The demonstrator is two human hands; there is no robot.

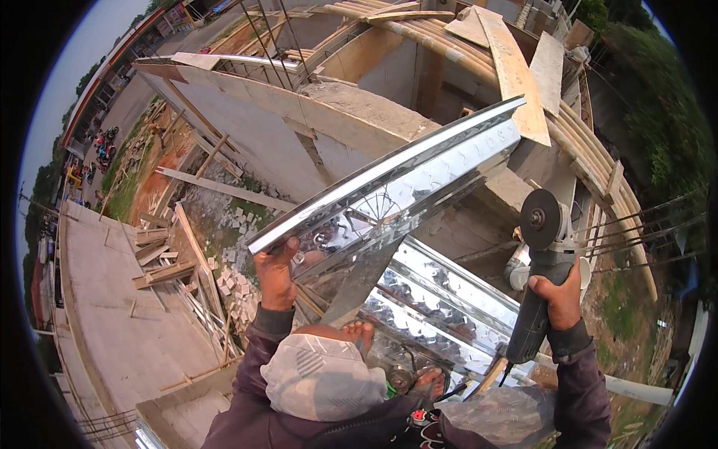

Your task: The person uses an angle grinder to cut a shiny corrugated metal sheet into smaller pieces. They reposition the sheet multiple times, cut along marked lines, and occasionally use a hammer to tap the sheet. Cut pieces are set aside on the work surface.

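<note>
My left hand [276, 275] is closed on the near left end of a long, shiny ribbed metal sheet [449, 166], thumb on its upper face. The sheet slants up and away to the right, its far end reaching close to a wooden plank. Held upright at the right is a dark angle grinder [530, 318], my right hand [559, 295] wrapped round its body. Its dark cutting disc [537, 233] points up and stands apart from the sheet. Below lie more ribbed metal sheets [441, 299], beside my bare feet [359, 334].
A concrete wall [254, 120] runs away at the upper left, above rubble and loose timber [166, 274]. Long bamboo poles [449, 46] curve across the top right, with a plank [516, 75] over them. Thin steel rods [651, 233] jut in at the right. A round tool [400, 379] lies by my feet.
</note>
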